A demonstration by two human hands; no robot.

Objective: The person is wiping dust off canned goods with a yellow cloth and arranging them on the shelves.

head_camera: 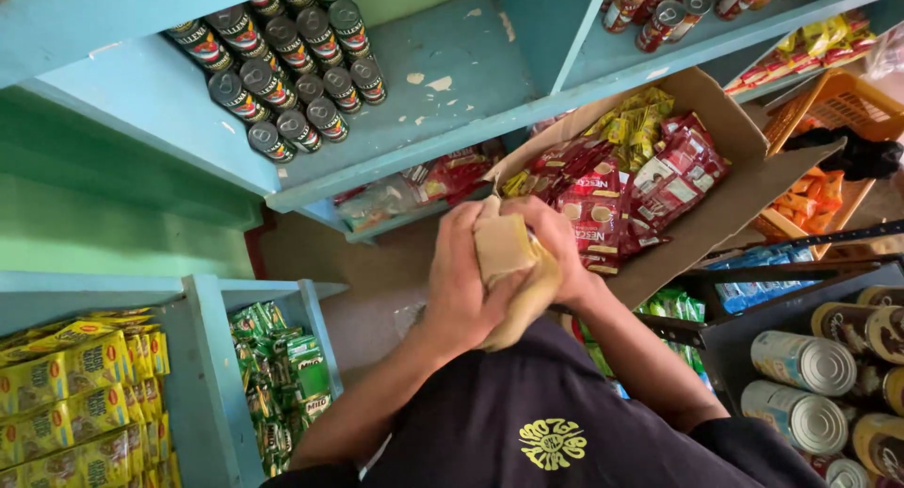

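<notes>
Fingers of your left hand (pixel 461 285) are curled tight around the near side of a tan packet (pixel 502 246), thumb pressed up against its face, while your right hand (pixel 556 252) wraps the far side, its fingers closed over the packet's edge and partly hidden behind it. You hold the packet between both hands at chest height, above your dark shirt (pixel 546 422) with its yellow round print; a yellowish wrapper (pixel 527 304) hangs from under the packet between your palms. Just beyond your knuckles sits an open cardboard box (pixel 744 182) filled with red sachets (pixel 603 205) and some yellow ones (pixel 636 116). The box rests tilted against the blue shelf (pixel 452 73), which carries rows of dark cans (pixel 282 64) lying with their tops toward you. More cans (pixel 664 12) lie on the shelf to the right. Down at your left, a lower blue shelf holds yellow packs (pixel 80 394) and green packs (pixel 278 375). At your right, large tins (pixel 805 361) lie on their sides in a dark rack, and an orange basket (pixel 843 102) stands farther off.
</notes>
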